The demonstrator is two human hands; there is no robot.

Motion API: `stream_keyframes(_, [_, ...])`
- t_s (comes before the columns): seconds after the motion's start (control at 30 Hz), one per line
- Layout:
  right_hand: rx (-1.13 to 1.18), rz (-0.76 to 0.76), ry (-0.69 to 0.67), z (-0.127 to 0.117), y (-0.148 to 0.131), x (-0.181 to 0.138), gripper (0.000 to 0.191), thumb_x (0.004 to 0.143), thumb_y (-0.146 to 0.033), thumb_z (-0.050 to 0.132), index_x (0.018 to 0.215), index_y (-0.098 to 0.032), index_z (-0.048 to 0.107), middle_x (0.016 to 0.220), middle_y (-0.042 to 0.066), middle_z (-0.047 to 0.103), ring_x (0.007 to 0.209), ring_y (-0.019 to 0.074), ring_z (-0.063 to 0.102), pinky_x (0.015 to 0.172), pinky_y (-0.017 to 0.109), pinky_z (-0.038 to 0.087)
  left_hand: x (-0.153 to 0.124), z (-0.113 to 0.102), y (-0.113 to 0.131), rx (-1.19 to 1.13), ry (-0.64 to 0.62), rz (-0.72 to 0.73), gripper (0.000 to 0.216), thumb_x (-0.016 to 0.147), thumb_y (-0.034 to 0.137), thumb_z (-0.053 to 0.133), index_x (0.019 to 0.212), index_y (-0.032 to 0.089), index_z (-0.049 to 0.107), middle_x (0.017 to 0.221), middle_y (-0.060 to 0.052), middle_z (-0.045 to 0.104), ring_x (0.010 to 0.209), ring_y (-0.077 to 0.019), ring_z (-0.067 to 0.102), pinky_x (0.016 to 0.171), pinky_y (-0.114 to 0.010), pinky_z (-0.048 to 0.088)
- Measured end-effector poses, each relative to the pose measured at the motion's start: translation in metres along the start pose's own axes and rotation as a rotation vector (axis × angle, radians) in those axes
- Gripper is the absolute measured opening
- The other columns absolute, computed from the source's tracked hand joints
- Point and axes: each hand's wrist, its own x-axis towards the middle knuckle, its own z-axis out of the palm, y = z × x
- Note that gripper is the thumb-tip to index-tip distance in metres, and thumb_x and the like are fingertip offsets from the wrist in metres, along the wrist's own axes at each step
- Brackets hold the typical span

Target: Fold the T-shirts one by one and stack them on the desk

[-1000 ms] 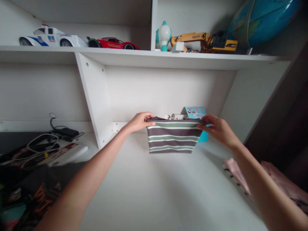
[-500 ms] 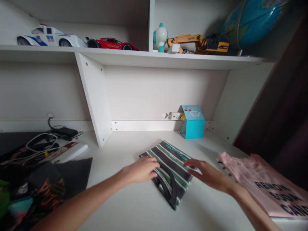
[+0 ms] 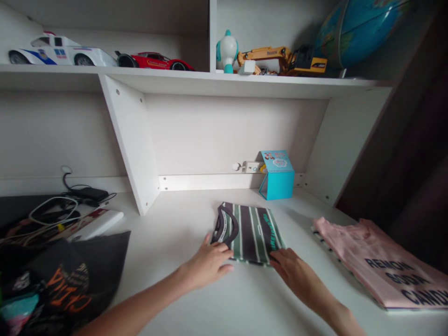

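Where the white desktop [image 3: 182, 219] runs back under the shelving, a folded striped garment [image 3: 252, 232] lies flat near its middle, dark with green and white stripes running from near to far and a dark neckband curving along its left side. The left hand [image 3: 209, 264] rests at the garment's near left corner, fingers stretched out and loose, pressing down rather than closed on anything. The right hand [image 3: 293, 273] lies open in the same way at the near right corner, fingertips touching the near edge, gripping nothing. To the right, apart from the garment, a folded pink shirt [image 3: 381, 263] with dark lettering lies on the desk. Farther back a small turquoise box [image 3: 278, 179] stands against the back panel, just beside a wall socket [image 3: 250, 166]. A white upright panel [image 3: 131, 144] divides the desk; left of it lie cables [image 3: 52, 210] and, nearer, a heap of dark clothes [image 3: 70, 275]. The shelf [image 3: 196, 83] above carries a white toy car [image 3: 56, 49], a red toy car [image 3: 154, 60], a yellow toy excavator [image 3: 280, 58] and a globe [image 3: 364, 28].
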Motion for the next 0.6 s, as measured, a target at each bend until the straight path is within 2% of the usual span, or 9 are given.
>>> stream_keyframes(0.07, [-0.006, -0.063, -0.013, 0.004, -0.028, -0.016, 0.024, 0.084, -0.023, 0.042, 0.095, -0.021, 0.063, 0.091, 0.011, 0.064, 0.085, 0.0260, 0.060, 0.073, 0.039, 0.050, 0.003, -0.001, -0.021, -0.004, 0.029, -0.071, 0.027, 0.088, 0.029, 0.044, 0.112, 0.027, 0.055, 0.114, -0.005, 0.059, 0.111, -0.0255, 0.049, 0.100, -0.056, 0.014])
stream_keyframes(0.17, [0.082, -0.195, -0.128, -0.005, -0.072, -0.031, 0.028, 0.077, -0.022, 0.053, 0.104, -0.021, 0.062, 0.101, 0.012, 0.064, 0.094, 0.0297, 0.059, 0.076, 0.039, 0.052, 0.011, 0.004, -0.043, -0.001, 0.027, -0.138, 0.032, 0.091, 0.030, 0.037, 0.120, 0.027, 0.050, 0.129, -0.006, 0.049, 0.125, -0.0276, 0.033, 0.099, -0.062, 0.009])
stream_keyframes(0.27, [0.316, -0.304, -0.260, -0.033, -0.092, -0.028, 0.033, 0.081, -0.027, 0.052, 0.114, -0.025, 0.058, 0.110, 0.006, 0.062, 0.100, 0.0222, 0.058, 0.084, 0.031, 0.050, 0.023, 0.010, -0.048, 0.023, -0.003, -0.201, 0.041, 0.092, 0.037, 0.029, 0.128, 0.022, 0.042, 0.139, -0.010, 0.036, 0.130, -0.0277, 0.025, 0.098, -0.064, 0.006])
stream_keyframes(0.33, [0.403, -0.255, -0.244, -0.051, -0.079, -0.013, 0.034, 0.088, -0.032, 0.042, 0.119, -0.026, 0.054, 0.119, 0.004, 0.057, 0.106, 0.0171, 0.055, 0.090, 0.027, 0.046, 0.031, 0.013, -0.043, 0.022, -0.031, -0.256, 0.051, 0.092, 0.045, 0.024, 0.134, 0.017, 0.034, 0.143, -0.014, 0.025, 0.132, -0.0282, 0.019, 0.099, -0.063, 0.008])
stream_keyframes(0.4, [0.334, -0.141, -0.136, -0.056, -0.049, 0.011, 0.039, 0.091, -0.035, 0.034, 0.124, -0.022, 0.050, 0.129, 0.007, 0.049, 0.113, 0.0183, 0.049, 0.096, 0.031, 0.040, 0.039, 0.015, -0.036, -0.010, -0.058, -0.320, 0.065, 0.089, 0.055, 0.018, 0.138, 0.012, 0.024, 0.145, -0.018, 0.015, 0.134, -0.0295, 0.011, 0.099, -0.061, 0.011])
stream_keyframes(0.5, [0.104, 0.036, -0.017, -0.035, 0.006, 0.052, 0.048, 0.091, -0.034, 0.030, 0.132, -0.011, 0.038, 0.141, 0.014, 0.029, 0.129, 0.0213, 0.028, 0.105, 0.039, 0.027, 0.050, 0.020, -0.025, -0.047, -0.062, -0.391, 0.085, 0.083, 0.067, 0.015, 0.140, 0.005, 0.012, 0.145, -0.021, 0.004, 0.134, -0.0318, -0.001, 0.101, -0.060, 0.011])
stream_keyframes(0.6, [0.001, 0.167, -0.051, 0.000, 0.041, 0.077, 0.058, 0.090, -0.041, 0.029, 0.137, -0.006, 0.026, 0.144, 0.016, 0.020, 0.133, 0.0228, 0.014, 0.105, 0.043, 0.023, 0.059, 0.029, -0.021, -0.007, -0.012, -0.412, 0.095, 0.078, 0.072, 0.016, 0.140, 0.001, 0.010, 0.144, -0.024, 0.003, 0.133, -0.0338, -0.003, 0.102, -0.059, 0.007])
